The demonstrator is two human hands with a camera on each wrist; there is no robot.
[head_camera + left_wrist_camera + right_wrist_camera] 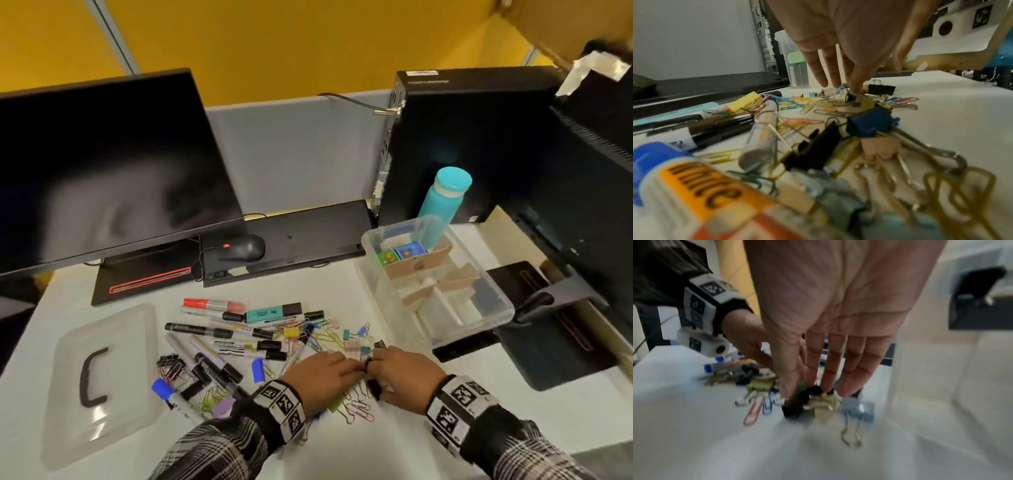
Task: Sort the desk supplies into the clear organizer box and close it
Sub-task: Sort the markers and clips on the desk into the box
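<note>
Right hand (830,324) pinches a black binder clip (795,404) off the worktop; left hand (320,373), fingers extended, touches clips just beside it. Next, likely: carry it to the organizer box (493,291) ahead-right.

We're in an office cubicle: a dark monitor (102,164) and computer tower (455,144) stand against a grey partition (294,150), with mouse (245,247) and keyboard (301,236) on the white bench (394,442).
</note>
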